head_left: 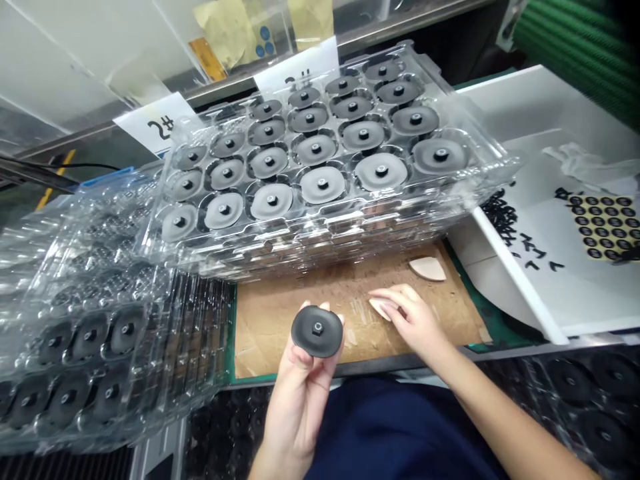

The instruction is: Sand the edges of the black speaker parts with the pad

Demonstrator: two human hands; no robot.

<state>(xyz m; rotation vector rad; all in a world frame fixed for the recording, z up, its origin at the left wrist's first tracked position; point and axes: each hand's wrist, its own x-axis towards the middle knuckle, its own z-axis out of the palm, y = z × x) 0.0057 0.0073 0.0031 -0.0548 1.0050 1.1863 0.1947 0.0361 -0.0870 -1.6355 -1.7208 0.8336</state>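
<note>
My left hand point(306, 387) holds up a black disc-shaped part point(327, 339) with rounded corners and a small raised hub in its middle; the fingers wrap round its edge from below. To the right, my right hand point(413, 317) pinches a small white pad point(381, 307) above the brown board, apart from the black part. Another white wedge-shaped pad point(427, 269) lies on the board's far right. Beyond both hands stands a stack of clear plastic trays point(345, 223), whose top tray carries rows of similar black parts point(323, 183).
Cardboard point(270, 293) covers the worktop. At the left rise more stacked clear trays point(185, 333) with black parts. A white bin point(530, 300) at the right contains small black clips point(500, 217) and a sheet of round stickers point(607, 227). A green ribbed hose point(575, 47) hangs at upper right.
</note>
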